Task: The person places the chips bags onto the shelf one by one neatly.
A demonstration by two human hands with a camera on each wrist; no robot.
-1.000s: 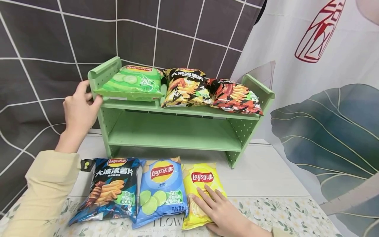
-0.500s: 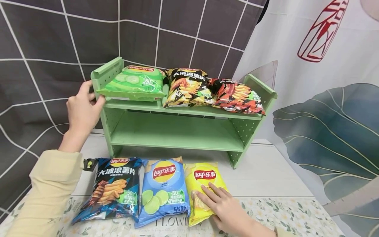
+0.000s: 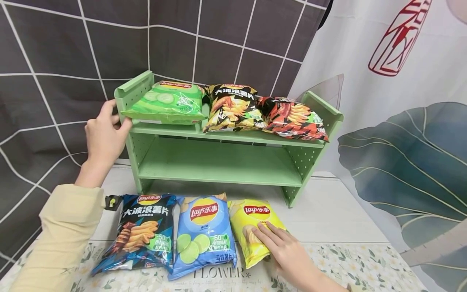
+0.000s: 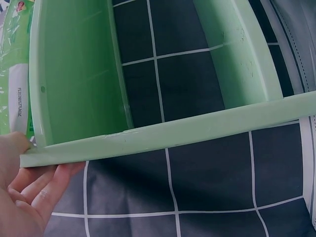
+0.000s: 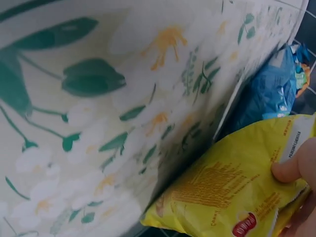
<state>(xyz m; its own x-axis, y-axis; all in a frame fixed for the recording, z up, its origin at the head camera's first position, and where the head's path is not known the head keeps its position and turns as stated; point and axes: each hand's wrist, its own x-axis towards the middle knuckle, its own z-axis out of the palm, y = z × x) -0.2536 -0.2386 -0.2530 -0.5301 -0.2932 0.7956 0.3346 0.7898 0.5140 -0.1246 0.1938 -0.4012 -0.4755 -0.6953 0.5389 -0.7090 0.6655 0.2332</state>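
Note:
My left hand (image 3: 104,136) grips the left side panel of a green two-tier shelf (image 3: 219,160), thumb at the front edge and fingers behind it. In the left wrist view, the fingers (image 4: 45,193) lie under that panel's edge. My right hand (image 3: 286,249) holds a yellow Lay's chip bag (image 3: 255,229) by its lower right part. Its fingers lie over the front. The right wrist view shows the thumb (image 5: 291,168) against the back of the bag, whose near end is raised off the table. Just left of it lies a blue lime chip bag (image 3: 204,235).
A dark blue chip bag (image 3: 144,231) lies at the left of the row. On the upper tier rest a green chip bag (image 3: 171,103), a black-and-gold one (image 3: 233,109) and a red-and-black one (image 3: 293,118). A floral cloth (image 3: 339,263) covers the table's front.
My right hand has taken hold of the yellow bag, which has shifted slightly right with its lower end lifting. My left hand stays on the shelf; the whole view has drifted slightly.

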